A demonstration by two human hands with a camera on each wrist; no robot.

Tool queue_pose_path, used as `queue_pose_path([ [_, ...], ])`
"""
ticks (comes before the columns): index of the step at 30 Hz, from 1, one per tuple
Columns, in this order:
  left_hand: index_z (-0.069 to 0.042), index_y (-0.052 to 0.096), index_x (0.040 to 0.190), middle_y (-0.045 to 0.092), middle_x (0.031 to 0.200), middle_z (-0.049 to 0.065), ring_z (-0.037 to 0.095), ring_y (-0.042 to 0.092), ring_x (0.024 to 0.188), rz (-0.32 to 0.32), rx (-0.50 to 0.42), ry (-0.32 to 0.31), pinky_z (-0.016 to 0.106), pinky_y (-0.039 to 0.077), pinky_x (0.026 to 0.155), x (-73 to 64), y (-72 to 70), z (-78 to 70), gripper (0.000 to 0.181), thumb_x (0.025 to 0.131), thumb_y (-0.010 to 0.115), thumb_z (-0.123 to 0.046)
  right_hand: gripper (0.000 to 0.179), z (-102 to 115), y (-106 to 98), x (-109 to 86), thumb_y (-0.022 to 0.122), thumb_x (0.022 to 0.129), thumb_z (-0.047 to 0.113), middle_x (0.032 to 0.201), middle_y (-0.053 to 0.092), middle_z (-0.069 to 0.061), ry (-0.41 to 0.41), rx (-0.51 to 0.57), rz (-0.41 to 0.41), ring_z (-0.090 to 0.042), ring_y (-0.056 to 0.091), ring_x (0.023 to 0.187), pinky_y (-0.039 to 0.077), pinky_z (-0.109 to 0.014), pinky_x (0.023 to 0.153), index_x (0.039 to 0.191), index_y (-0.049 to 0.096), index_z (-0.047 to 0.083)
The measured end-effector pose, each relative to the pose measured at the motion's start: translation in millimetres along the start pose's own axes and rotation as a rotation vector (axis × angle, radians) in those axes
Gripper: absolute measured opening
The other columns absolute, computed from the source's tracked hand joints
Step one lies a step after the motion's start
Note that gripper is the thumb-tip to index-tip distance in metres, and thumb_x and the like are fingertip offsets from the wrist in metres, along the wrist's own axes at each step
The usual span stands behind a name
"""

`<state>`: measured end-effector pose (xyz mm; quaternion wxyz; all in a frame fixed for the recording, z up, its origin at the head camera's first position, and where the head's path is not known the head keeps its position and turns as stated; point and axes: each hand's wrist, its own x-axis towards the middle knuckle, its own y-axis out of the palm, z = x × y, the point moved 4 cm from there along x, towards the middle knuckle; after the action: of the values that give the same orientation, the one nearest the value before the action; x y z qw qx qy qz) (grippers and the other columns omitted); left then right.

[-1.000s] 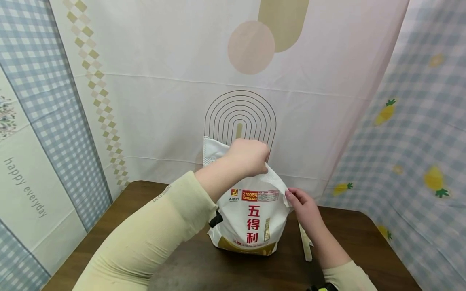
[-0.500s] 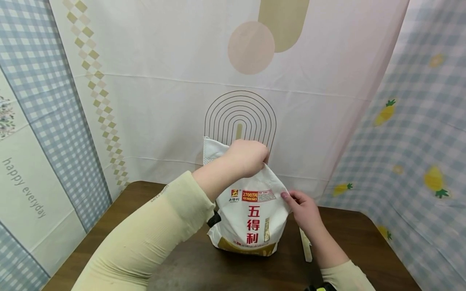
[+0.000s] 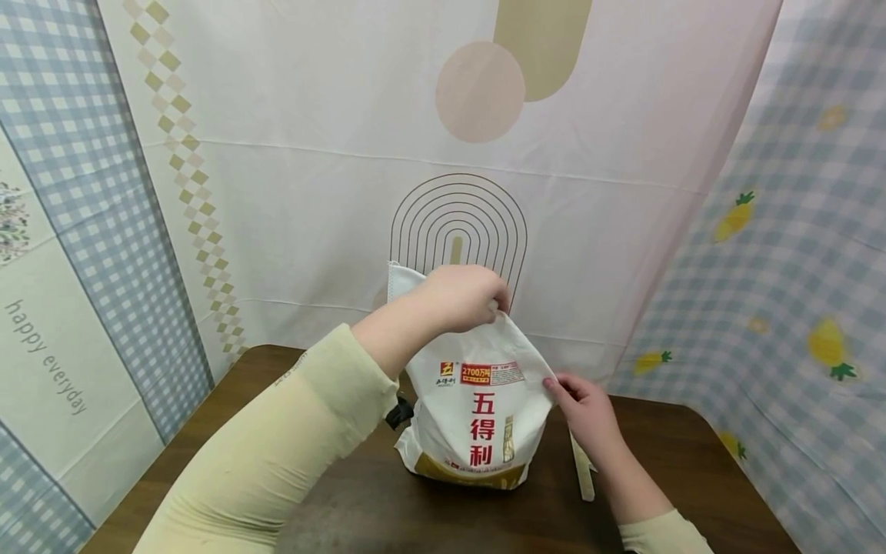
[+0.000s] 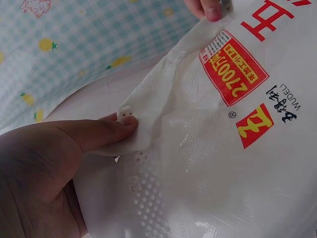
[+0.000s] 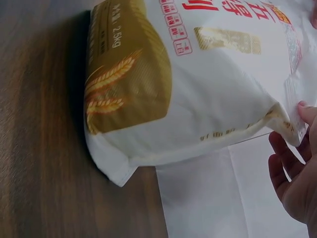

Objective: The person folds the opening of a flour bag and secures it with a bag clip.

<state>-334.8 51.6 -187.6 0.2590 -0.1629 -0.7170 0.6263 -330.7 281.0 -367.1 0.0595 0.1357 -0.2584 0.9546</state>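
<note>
White plastic bag (image 3: 477, 415) with red lettering, upright on the brown wooden bench (image 3: 374, 496): we see left hand (image 3: 465, 296) pinching its top edge, right hand (image 3: 588, 412) its upper side; uneven pulling could tip it

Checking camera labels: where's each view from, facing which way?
Head: worn there, facing forward and down at the bag; left grip, right grip, sleeves show.
Left wrist: worn there, facing the bag's upper edge; left grip and right grip show.
Right wrist: worn there, facing the bag's lower side; right grip shows.
Both wrist views share the bag's red print.
</note>
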Motion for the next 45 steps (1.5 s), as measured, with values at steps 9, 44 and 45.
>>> queue_pose_path([
  [9,-0.03,0.074,0.111,0.068,0.116,-0.013,0.008,0.06,0.109,-0.005,-0.042,0.043,0.034,0.05,0.088,-2.5,1.6,5.9,0.019,0.096,0.065,-0.023,0.038,-10,-6,-1.8,0.066,0.095,0.039,0.095,0.069,-0.005,0.06,-0.041,0.013,-0.014,0.056,0.086,0.048,-0.027,0.075,0.109,0.074,0.005],
  [44,-0.027,0.074,0.115,0.068,0.121,-0.012,0.009,0.058,0.118,-0.023,-0.2,0.023,0.033,0.047,0.098,-2.5,9.4,17.1,0.021,0.099,0.061,-0.023,0.038,-17,-6,-1.8,0.067,0.096,0.035,0.097,0.067,-0.002,0.083,0.053,0.048,-0.013,0.058,0.09,0.05,-0.026,0.079,0.113,0.069,0.001],
  [45,-0.027,0.074,0.116,0.067,0.122,-0.011,0.01,0.058,0.119,-0.02,-0.198,0.023,0.033,0.046,0.099,-2.8,8.8,17.3,0.022,0.099,0.061,-0.022,0.038,-17,-5,-2.2,0.067,0.096,0.034,0.096,0.067,-0.002,0.077,0.056,0.049,-0.012,0.058,0.089,0.05,-0.025,0.078,0.114,0.069,0.001],
])
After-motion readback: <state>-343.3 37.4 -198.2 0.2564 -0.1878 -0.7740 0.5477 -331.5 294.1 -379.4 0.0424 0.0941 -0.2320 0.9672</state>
